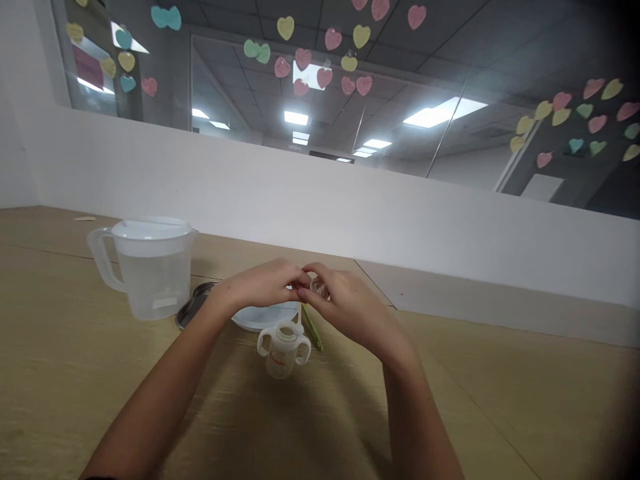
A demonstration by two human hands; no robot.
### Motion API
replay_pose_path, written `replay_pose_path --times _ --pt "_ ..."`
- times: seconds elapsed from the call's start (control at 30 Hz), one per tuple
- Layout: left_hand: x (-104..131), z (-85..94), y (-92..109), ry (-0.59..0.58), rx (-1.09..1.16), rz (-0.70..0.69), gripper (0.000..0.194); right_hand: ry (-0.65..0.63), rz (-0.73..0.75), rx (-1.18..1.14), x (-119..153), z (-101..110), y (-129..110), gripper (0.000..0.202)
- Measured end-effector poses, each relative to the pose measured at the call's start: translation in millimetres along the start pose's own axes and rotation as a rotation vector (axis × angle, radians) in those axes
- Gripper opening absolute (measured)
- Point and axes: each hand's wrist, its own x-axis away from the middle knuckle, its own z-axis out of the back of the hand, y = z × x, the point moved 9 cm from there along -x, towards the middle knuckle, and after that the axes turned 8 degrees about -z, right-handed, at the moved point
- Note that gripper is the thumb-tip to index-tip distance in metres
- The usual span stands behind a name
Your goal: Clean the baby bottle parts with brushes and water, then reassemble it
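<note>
Above the table, both hands meet at the fingertips. My right hand (350, 303) is closed around a small clear round piece (319, 288), partly covered by its fingers. My left hand (273, 280) pinches close to the right thumb and index finger; what lies in its fingertips is hidden. Just below them stands a small translucent baby bottle (281, 360) with two side handles and red lettering, its top open. Behind the bottle are a white dish (257, 321), partly under the left hand, and a slim green object (313, 330).
A translucent lidded pitcher (157, 277) stands on the left, its handle pointing left. A dark metal tray (193, 307) is partly hidden behind the left forearm. A white wall (240, 187) with a window above it bounds the wooden table (480, 400) at the back.
</note>
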Motion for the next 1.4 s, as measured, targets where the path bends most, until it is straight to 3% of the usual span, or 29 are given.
replay_pose_path --times 0.27,0.47,0.73,0.93,1.1,1.23,1.4 --pt "1 -1.4 1 -0.023 -0.006 0.000 0.019 -0.022 0.000 0.030 1 0 -4 0.016" --pt "8 -6.0 -16 -0.102 0.046 0.082 0.019 -0.095 -0.010 0.142 -3 -17 0 0.019" --pt "42 16.9 -76 -0.035 -0.045 0.422 0.021 -0.148 -0.021 0.174 -6 -28 2 0.026" --pt "85 26.7 -150 -0.070 -0.184 0.789 0.027 -0.240 -0.002 0.292 -11 -50 4 0.032" --pt "116 3.3 -190 -0.194 -0.037 1.041 0.015 -0.324 -0.001 0.387 -16 -75 8 0.034" --pt "123 -17.6 -198 -0.248 0.072 1.104 0.014 -0.332 -0.004 0.396 -18 -79 9 0.037" --pt "129 -31.4 -204 -0.279 0.126 1.140 0.019 -0.320 -0.021 0.379 -19 -75 12 0.036"
